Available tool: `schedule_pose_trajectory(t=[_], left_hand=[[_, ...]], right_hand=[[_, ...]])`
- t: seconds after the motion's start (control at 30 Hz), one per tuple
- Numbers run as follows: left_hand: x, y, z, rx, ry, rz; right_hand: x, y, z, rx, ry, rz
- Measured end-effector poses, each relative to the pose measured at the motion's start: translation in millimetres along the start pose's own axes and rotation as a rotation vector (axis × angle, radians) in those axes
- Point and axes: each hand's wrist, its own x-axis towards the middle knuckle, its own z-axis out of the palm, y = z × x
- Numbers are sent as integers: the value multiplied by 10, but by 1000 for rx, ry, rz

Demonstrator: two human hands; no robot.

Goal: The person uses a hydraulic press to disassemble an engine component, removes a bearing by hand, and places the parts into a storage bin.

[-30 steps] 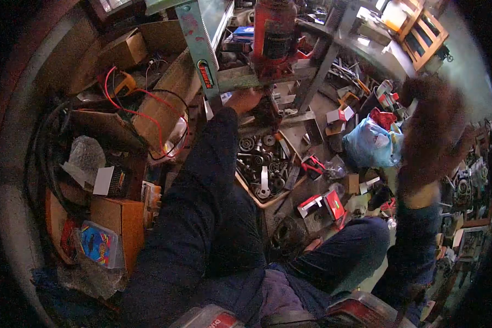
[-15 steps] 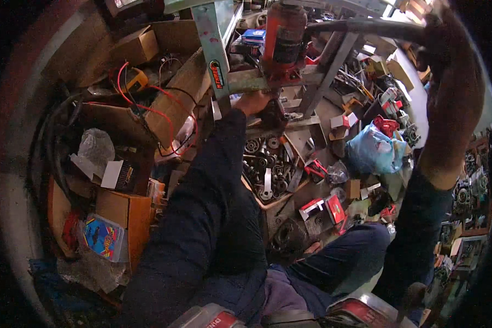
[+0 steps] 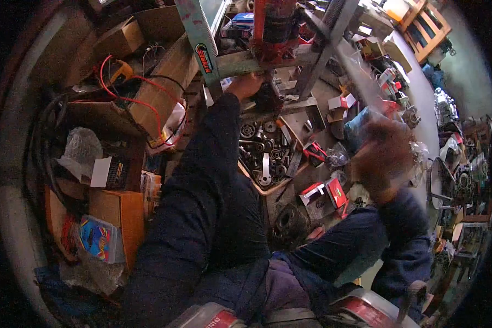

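Observation:
A red bottle jack (image 3: 276,27) stands upright in a pale green press frame (image 3: 194,33) in front of me. My right hand (image 3: 385,145), smeared by motion, is closed round the lower end of the jack's long handle (image 3: 361,74), which slants down to the right. Below the frame's crossbeam, my left hand (image 3: 246,86) reaches in and grips a dark metal part (image 3: 269,94); its fingertips are partly hidden. Under that part lies a tray (image 3: 265,192) of greasy gears, a pale metal lever and other machine parts.
Cardboard boxes (image 3: 167,90) with a yellow meter (image 3: 120,71) and red leads crowd the left. To the right are a red-and-white box (image 3: 333,191), a blue plastic bag (image 3: 357,127) and scattered parts. A dark round part (image 3: 290,221) lies by my leg.
My right hand has swung the jack handle down from about level to a steep slant. My left hand stays at the dark part. The view has shifted slightly.

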Motion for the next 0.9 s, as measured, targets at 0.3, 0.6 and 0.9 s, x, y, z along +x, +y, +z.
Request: schedule_pose_trajectory(t=[0.3,0.6,0.9], left_hand=[[334,-238,571,-49,58,61],[147,-308,427,1080,437,606],[214,23,236,-300,-158,-203]], right_hand=[[721,300,-684,-510,214,94],[364,62,-288,-158,57,104],[-103,-213,93,209,-122,-94]])
